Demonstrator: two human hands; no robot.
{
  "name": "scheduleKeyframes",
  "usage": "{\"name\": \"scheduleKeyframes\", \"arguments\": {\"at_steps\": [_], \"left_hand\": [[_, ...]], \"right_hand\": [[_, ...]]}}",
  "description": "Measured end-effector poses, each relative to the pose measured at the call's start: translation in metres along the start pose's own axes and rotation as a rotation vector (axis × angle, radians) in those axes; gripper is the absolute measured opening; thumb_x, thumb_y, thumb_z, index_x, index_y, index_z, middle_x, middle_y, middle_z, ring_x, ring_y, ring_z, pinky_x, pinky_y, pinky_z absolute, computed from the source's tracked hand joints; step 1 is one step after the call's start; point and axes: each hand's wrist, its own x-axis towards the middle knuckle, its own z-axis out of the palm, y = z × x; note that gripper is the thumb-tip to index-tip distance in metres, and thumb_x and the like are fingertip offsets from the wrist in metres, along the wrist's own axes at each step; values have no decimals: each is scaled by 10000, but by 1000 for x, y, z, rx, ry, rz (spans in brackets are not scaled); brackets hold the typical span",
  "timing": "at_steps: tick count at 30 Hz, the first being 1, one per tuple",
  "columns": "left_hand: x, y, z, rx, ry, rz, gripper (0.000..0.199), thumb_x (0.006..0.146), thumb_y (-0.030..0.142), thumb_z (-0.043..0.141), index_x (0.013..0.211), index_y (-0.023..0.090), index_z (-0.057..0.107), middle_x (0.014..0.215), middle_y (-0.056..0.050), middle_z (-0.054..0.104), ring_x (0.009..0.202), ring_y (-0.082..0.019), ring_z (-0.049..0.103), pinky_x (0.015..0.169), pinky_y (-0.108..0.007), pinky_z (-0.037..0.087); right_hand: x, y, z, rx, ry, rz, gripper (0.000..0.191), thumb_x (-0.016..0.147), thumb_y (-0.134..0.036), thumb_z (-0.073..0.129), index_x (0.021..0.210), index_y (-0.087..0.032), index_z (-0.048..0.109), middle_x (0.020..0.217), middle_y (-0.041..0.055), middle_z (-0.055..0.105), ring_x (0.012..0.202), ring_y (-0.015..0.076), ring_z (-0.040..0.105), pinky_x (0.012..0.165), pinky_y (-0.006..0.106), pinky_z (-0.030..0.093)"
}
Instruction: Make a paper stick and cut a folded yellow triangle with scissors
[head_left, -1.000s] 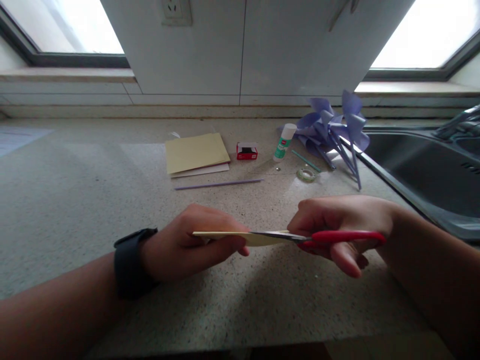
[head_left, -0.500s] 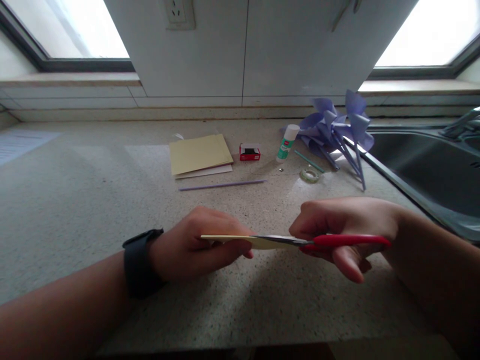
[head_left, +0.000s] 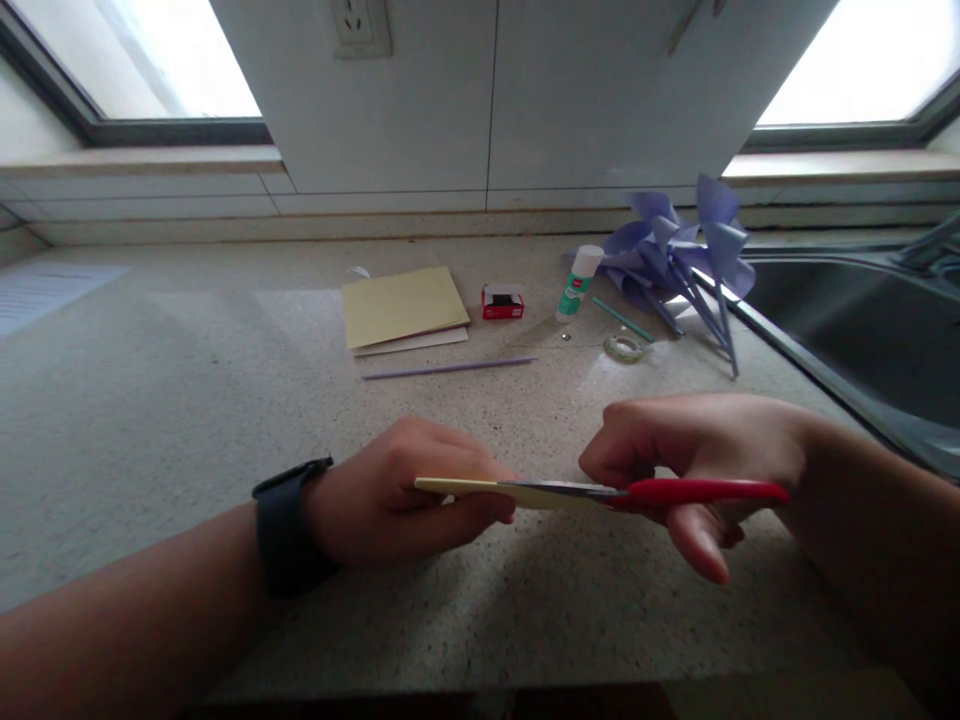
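My left hand (head_left: 420,490), with a dark watch (head_left: 292,528) on the wrist, pinches a piece of pale yellow paper (head_left: 457,487), seen nearly edge-on. A pair of red-handled scissors (head_left: 697,491) is in my right hand (head_left: 690,450), its thumb through the handle. The metal blades point left and lie along the paper, close to my left fingertips. Part of the paper hangs just below the blades. Both hands are held above the front of the speckled counter (head_left: 480,610).
Farther back lie yellow paper sheets (head_left: 405,308), a purple stick (head_left: 450,369), a small red box (head_left: 502,302), a glue stick (head_left: 579,284), a tape roll (head_left: 623,347), a green stick (head_left: 622,319) and purple paper pinwheels (head_left: 675,250). A metal sink (head_left: 847,330) borders the right side.
The scissor blades have closed together along the paper, and the scissors sit slightly lower. My left hand has shifted a little to the right with the paper.
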Motion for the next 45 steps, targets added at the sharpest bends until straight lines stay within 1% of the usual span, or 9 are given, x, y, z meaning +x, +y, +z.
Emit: {"name": "scheduleKeyframes", "arguments": {"at_steps": [4,8,10,13,16,21,26,34,45], "left_hand": [[-1,0,0,-14,-1,-6,179,965,140,538,977,114,715,803,-91,724,682,-144,647,638,-258,506],[-1,0,0,-1,8,9,180,966,136,539,975,99,715,785,-89,712,672,-143,635,634,-257,495],[0,0,1,12,-10,19,181,968,144,540,986,98,713,787,-93,712,682,-150,639,635,-260,494],[0,0,1,15,-19,20,190,970,149,537,1005,84,712,793,-105,716,683,-157,645,625,-264,489],[-1,0,2,-2,-4,18,194,967,133,535,1000,70,714,810,-119,724,697,-159,655,637,-265,496],[0,-1,2,4,2,25,181,963,120,539,995,83,713,832,-112,727,718,-155,661,653,-260,502],[2,-1,2,50,-10,54,194,973,146,533,1014,85,712,771,-92,710,648,-148,629,596,-253,471],[1,1,2,42,2,30,191,970,142,534,999,80,712,811,-118,731,691,-170,670,624,-265,499],[1,-1,2,55,-14,35,203,988,163,520,1042,98,704,836,-108,729,714,-162,667,639,-262,497]], "right_hand": [[0,1,0,10,-4,-5,535,638,-582,869,674,-176,521,469,-61,556,365,75,502,309,143,354],[1,2,0,17,18,4,564,575,-586,898,666,-171,528,460,-61,546,362,78,483,308,156,343],[1,1,1,-6,33,0,577,586,-617,879,664,-168,526,482,-54,553,381,78,490,322,159,352],[2,0,1,2,3,6,567,619,-625,857,674,-171,522,493,-56,554,386,77,496,324,156,363],[4,-2,2,46,-17,15,547,593,-569,896,677,-172,529,477,-62,560,360,74,490,303,147,355],[4,-3,3,63,2,32,539,581,-544,911,677,-167,539,477,-57,563,375,77,500,315,144,368],[6,-4,4,34,11,24,549,557,-541,921,679,-161,544,495,-56,566,394,77,500,332,147,363],[8,-7,5,117,3,30,499,560,-463,943,670,-159,563,474,-46,580,379,77,498,328,140,373],[7,-8,7,76,21,24,509,563,-476,936,670,-162,551,476,-57,570,373,68,471,336,146,356]]}}
